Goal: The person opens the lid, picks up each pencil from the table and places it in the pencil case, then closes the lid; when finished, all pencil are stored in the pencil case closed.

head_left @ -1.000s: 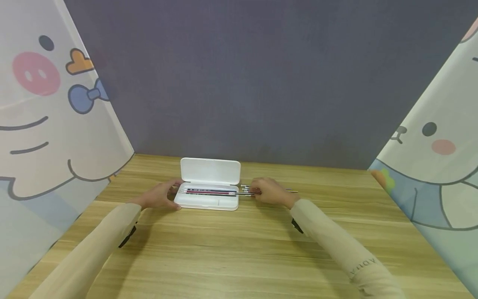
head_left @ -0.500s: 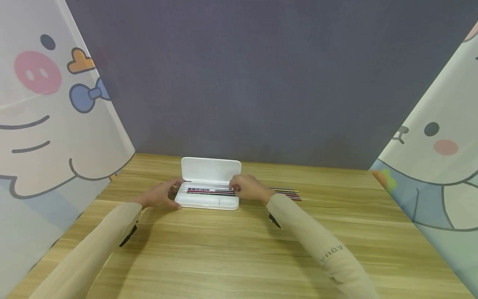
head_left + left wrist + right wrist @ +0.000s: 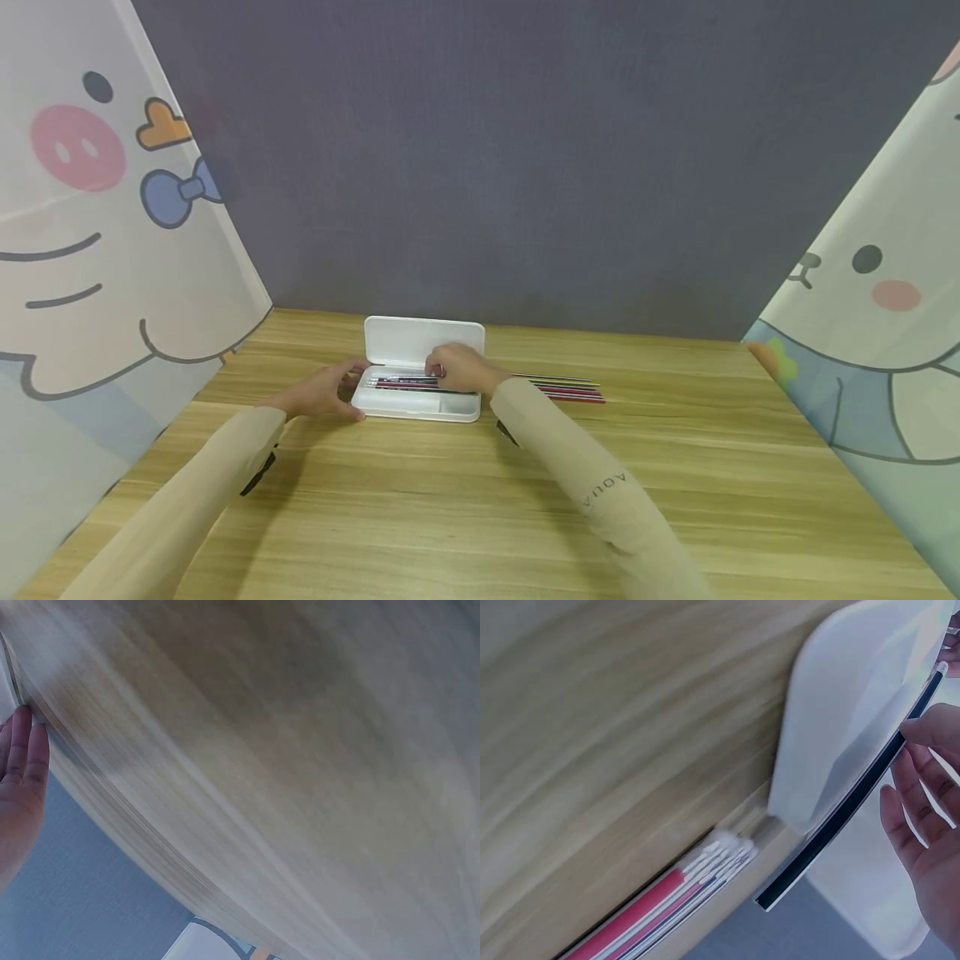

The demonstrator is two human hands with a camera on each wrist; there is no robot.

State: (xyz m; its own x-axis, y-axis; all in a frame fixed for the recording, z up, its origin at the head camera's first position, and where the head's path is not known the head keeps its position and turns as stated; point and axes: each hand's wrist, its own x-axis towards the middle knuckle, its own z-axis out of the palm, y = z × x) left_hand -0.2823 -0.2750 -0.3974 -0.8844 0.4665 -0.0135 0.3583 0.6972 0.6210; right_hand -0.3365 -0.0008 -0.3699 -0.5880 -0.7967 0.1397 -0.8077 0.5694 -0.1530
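Observation:
A white pencil case point(image 3: 397, 406) lies unfolded on the table, its lid point(image 3: 401, 337) raised at the back. Several pencils point(image 3: 401, 384) lie side by side in its rear compartment. My left hand point(image 3: 318, 392) is at the case's left end, thumb at the front corner and fingers at the back one; in the left wrist view those fingers point(image 3: 21, 746) look straight against its edge. Over the right half of the case, my right hand point(image 3: 461, 368) pinches a dark pencil point(image 3: 855, 797) with a white end. In the head view the hand mostly hides that pencil.
Several loose pencils point(image 3: 570, 389), red and dark, lie on the wooden table point(image 3: 450, 500) to the right of the case, partly behind my right forearm. A grey panel point(image 3: 480, 167) rises along the back, and cartoon-printed panels point(image 3: 67, 250) flank the table.
My right hand has come leftward from the loose pencils to over the case, bringing a pencil. The left hand and the case have stayed in place.

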